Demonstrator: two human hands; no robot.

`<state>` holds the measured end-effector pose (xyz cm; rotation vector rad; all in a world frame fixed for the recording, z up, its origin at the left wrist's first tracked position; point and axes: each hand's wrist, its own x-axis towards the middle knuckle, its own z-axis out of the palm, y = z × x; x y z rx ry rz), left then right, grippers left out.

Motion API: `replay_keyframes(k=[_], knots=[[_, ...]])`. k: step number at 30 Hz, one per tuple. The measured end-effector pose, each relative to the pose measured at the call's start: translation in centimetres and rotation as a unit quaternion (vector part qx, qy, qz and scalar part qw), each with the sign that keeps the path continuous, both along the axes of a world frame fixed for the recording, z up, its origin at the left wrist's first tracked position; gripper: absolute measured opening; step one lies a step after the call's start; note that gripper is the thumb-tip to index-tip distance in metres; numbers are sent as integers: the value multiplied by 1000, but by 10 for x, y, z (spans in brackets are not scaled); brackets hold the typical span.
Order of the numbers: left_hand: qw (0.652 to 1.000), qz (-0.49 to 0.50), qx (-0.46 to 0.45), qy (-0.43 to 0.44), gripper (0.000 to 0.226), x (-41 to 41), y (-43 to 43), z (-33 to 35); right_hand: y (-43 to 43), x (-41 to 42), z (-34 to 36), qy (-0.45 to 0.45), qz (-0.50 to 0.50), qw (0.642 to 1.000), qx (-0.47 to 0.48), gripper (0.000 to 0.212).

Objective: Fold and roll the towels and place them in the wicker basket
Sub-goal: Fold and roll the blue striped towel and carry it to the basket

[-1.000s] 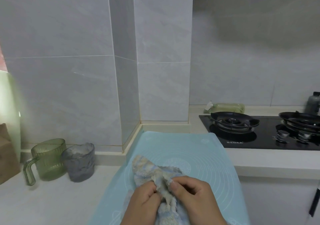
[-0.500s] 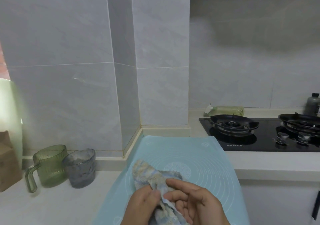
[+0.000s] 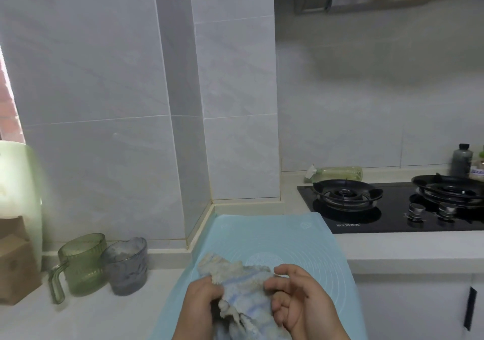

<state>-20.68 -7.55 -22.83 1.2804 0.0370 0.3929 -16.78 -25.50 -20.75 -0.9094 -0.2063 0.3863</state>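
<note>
We hold the crumpled towel low over the blue mat, btw both hands. Our left hand grips its left edge w/ fingers curled in. Our right hand sits at its right side, fingers half bent, palm showing; can't tell if it pinches cloth.

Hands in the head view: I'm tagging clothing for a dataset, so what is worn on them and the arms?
Nothing shows: the left hand and right hand are bare, no gloves, rings or watch. No sleeve reaches the wrists; the forearms are cut off by the frame edge.
</note>
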Motion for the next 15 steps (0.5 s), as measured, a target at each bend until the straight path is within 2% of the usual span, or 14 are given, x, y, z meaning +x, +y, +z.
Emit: replay_keyframes(k=[3,4,6,7,9,11,14,15], knots=[[975,-134,-171,-47,54,-3,0,30,-14,6,13,-77,-70,980,-167,27],[965,-172,-191,-57,60,-8,1,44,-20,12,18,-127,-93,958,-238,35],[971,-164,-169,-49,66,-15,1,70,-27,21,28,-208,-98,906,-355,49],[961,-212,-149,-94,71,-21,8,78,-28,23,32,-235,-70,890,-384,53],[930,-294,-102,-197,78,-22,12,92,-23,20,37,-272,19,874,-403,59],[908,-327,-114,-237,71,-22,13,104,-15,15,37,-300,94,860,-401,54],[929,-274,-121,-218,60,-22,30,113,-10,9,35,-330,92,844,-412,28],[943,-252,-97,-195,54,-23,34,116,-11,9,36,-331,89,841,-418,24]])
